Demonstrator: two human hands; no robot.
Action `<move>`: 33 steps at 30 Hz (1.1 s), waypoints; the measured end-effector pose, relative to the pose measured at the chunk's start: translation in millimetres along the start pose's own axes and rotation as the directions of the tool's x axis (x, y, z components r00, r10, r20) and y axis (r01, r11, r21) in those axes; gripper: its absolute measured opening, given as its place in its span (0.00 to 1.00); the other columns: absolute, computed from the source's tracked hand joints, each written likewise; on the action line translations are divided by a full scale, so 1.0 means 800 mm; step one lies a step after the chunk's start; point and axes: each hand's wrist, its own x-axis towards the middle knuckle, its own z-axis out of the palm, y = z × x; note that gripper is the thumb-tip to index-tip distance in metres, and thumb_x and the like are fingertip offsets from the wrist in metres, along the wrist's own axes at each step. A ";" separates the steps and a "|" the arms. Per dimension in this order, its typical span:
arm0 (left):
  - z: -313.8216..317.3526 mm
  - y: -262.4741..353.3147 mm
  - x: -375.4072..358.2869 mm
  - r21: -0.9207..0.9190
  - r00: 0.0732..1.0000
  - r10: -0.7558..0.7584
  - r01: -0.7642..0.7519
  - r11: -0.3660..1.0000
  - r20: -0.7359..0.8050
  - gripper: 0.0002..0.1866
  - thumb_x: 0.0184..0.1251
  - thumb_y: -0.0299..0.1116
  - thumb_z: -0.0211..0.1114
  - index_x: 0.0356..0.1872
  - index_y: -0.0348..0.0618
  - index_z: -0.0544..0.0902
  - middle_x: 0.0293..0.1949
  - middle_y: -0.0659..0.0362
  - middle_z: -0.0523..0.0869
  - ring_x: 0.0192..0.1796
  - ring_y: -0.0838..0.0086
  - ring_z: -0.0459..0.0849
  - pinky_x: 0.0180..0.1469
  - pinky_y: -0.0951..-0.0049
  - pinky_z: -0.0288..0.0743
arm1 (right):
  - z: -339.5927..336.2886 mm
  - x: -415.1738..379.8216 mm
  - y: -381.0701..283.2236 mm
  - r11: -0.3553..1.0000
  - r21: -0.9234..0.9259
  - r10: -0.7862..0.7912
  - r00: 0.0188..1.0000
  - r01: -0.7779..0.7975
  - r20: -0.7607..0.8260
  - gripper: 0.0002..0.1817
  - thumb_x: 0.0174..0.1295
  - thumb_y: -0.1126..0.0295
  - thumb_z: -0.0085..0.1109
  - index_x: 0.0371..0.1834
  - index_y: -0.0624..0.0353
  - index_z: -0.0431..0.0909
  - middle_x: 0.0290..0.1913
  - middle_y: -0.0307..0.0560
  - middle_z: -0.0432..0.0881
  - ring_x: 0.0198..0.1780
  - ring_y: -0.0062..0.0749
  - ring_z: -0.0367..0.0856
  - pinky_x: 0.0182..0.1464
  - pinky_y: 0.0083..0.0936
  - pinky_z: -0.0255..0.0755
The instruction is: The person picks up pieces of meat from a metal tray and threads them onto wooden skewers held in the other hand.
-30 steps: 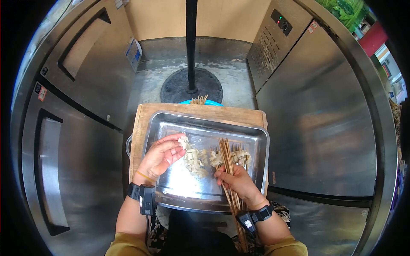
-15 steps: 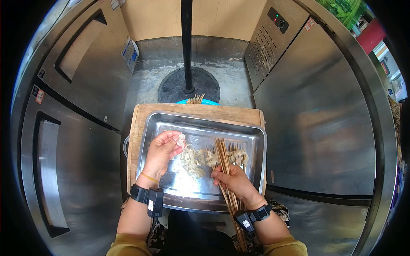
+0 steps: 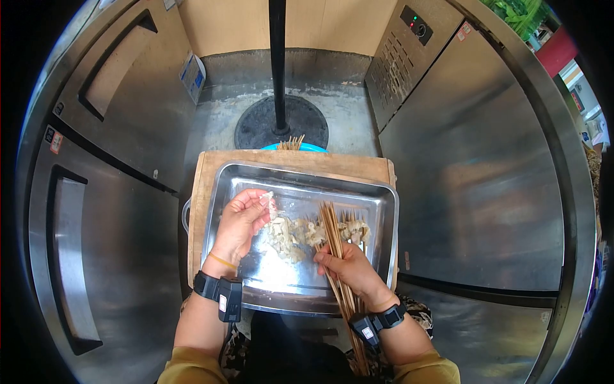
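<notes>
My left hand point(image 3: 243, 221) is closed in a pinch on a pale, soft food piece point(image 3: 271, 203), held over the left part of a metal tray point(image 3: 256, 299). Below and right of it lies a heap of similar whitish pieces point(image 3: 283, 240) on the tray bottom; their exact kind I cannot make out. My right hand point(image 3: 348, 269) is wrapped round a bundle of thin bamboo skewers point(image 3: 330, 224), which slants from above the tray down past my wrist. Behind the bundle, loaded skewers point(image 3: 355, 230) with pale pieces on them lie in the tray's right side.
The tray rests on a wooden board or stool top point(image 3: 211, 185). Behind it, a blue container point(image 3: 313, 148) holds more skewers. A black pole point(image 3: 279, 70) on a round base point(image 3: 300, 121) stands beyond. Steel cabinets flank me at left point(image 3: 134, 237) and right point(image 3: 473, 173).
My left hand has risen slightly with the pale piece still pinched. My right hand keeps its hold on the skewers and has barely moved. The whole view has shifted a little.
</notes>
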 end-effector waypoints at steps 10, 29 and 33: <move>0.014 -0.004 -0.004 -0.092 0.999 -0.042 0.044 0.995 0.024 0.10 0.63 0.23 0.59 0.45 0.41 0.76 0.37 0.61 0.82 0.43 0.76 0.82 0.47 0.77 0.78 | -0.002 0.002 0.006 1.000 0.019 0.000 1.000 -0.001 0.025 0.04 0.63 0.68 0.57 0.33 0.56 0.77 0.23 0.34 0.79 0.19 0.09 0.67 0.21 0.08 0.60; 0.047 -0.017 -0.007 0.020 1.000 -0.001 0.001 1.000 0.013 0.03 0.67 0.29 0.57 0.38 0.44 0.75 0.40 0.55 0.84 0.43 0.70 0.84 0.45 0.75 0.79 | 0.006 0.005 0.006 0.999 0.034 0.002 0.996 -0.005 0.090 0.04 0.62 0.69 0.58 0.34 0.58 0.77 0.23 0.36 0.79 0.20 0.11 0.67 0.23 0.09 0.60; 0.053 -0.016 -0.014 0.053 0.999 0.032 -0.033 0.998 0.030 0.03 0.67 0.29 0.57 0.38 0.45 0.74 0.39 0.56 0.84 0.42 0.72 0.84 0.45 0.76 0.78 | 0.006 0.006 0.007 0.999 0.049 0.009 0.997 -0.013 0.081 0.04 0.62 0.70 0.58 0.35 0.58 0.77 0.23 0.36 0.79 0.20 0.11 0.67 0.23 0.09 0.60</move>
